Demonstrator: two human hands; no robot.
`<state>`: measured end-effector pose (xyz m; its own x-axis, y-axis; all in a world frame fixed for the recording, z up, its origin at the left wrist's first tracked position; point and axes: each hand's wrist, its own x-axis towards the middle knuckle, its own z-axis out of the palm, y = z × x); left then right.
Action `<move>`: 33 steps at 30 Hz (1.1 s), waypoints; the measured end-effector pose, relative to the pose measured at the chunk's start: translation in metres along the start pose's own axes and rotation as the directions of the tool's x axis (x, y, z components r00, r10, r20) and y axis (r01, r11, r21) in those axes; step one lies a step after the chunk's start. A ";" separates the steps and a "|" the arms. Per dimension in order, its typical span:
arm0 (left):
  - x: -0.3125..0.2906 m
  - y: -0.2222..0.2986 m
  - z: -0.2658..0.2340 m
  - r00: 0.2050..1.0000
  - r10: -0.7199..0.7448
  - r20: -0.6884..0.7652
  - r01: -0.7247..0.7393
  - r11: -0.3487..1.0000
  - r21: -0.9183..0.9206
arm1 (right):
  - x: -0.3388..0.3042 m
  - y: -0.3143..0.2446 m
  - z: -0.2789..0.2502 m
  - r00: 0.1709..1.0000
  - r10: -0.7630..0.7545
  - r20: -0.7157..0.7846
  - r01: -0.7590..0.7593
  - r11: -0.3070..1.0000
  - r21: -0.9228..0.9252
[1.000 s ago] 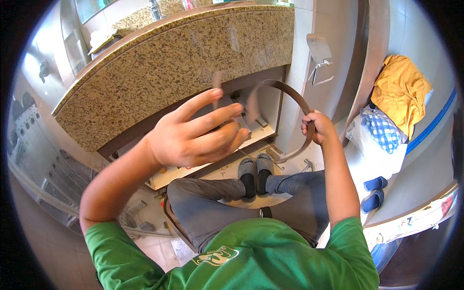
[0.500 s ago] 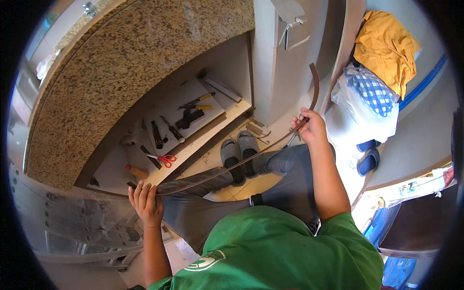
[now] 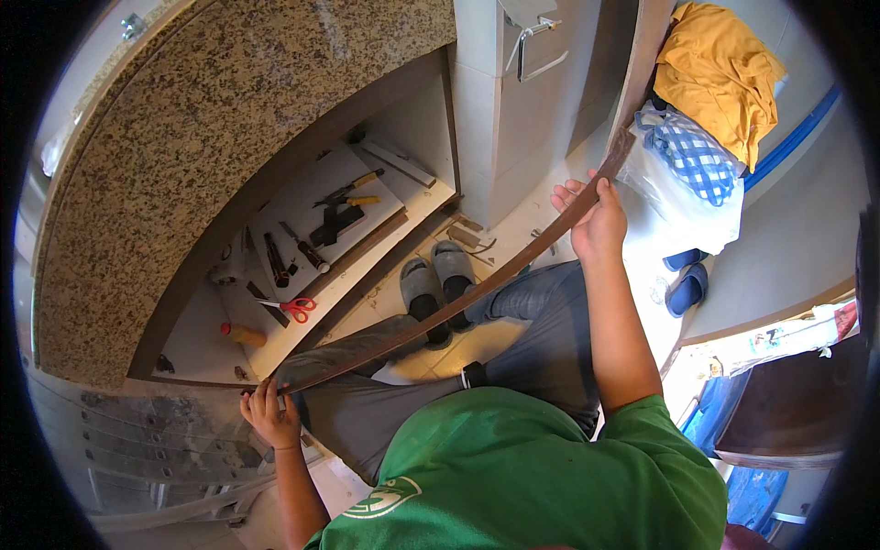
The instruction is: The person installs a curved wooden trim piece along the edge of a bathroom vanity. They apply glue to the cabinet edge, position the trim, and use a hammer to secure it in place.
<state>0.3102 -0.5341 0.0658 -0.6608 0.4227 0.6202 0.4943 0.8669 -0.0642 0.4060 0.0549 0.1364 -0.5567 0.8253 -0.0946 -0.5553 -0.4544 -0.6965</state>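
A long, thin brown strip, which looks like edge banding point(image 3: 513, 265), stretches diagonally across my lap with its flat face showing. Its lower left end is pinched in the fingers of my left hand point(image 3: 275, 422). Toward the upper right end, my right hand point(image 3: 601, 225) holds it under the thumb, the other fingers partly stretched behind it. A short length sticks out past that hand. In the low cabinet ahead lie red-handled scissors point(image 3: 299, 310), a dark-handled tool point(image 3: 312, 257), yellow-handled pliers point(image 3: 353, 192) and a small bottle with a red cap point(image 3: 244, 335).
A speckled granite counter point(image 3: 229, 119) curves over the cabinet. Brown offcuts point(image 3: 472, 240) lie on the floor near my slippered feet point(image 3: 438, 284). To the right are a yellow cloth point(image 3: 720, 78), a plastic bag with checked fabric point(image 3: 692, 165) and blue slippers point(image 3: 687, 289).
The strip has turned from edge-on to flat side showing and looks straighter. My right hand has moved slightly up and right with it; my left hand has moved slightly down.
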 end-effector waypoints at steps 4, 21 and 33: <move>-0.012 0.004 0.004 0.994 -0.078 0.072 0.080 0.996 -0.026 | -0.002 -0.003 0.012 1.000 0.001 0.006 -0.002 0.999 0.041; 0.046 0.022 -0.043 0.790 0.236 0.566 0.171 0.802 -0.572 | -0.034 -0.004 0.058 0.969 -0.082 0.234 0.108 0.989 -0.099; 0.290 0.212 -0.073 0.942 0.288 -0.169 -0.250 0.270 -0.930 | -0.135 0.033 0.103 0.824 0.115 0.555 0.195 0.862 -0.468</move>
<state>0.2648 -0.2466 0.2886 -0.3846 0.6037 0.6984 0.8238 -0.1170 0.5547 0.3989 -0.1058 0.1996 -0.8651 0.4422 0.2367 -0.2979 -0.0734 -0.9518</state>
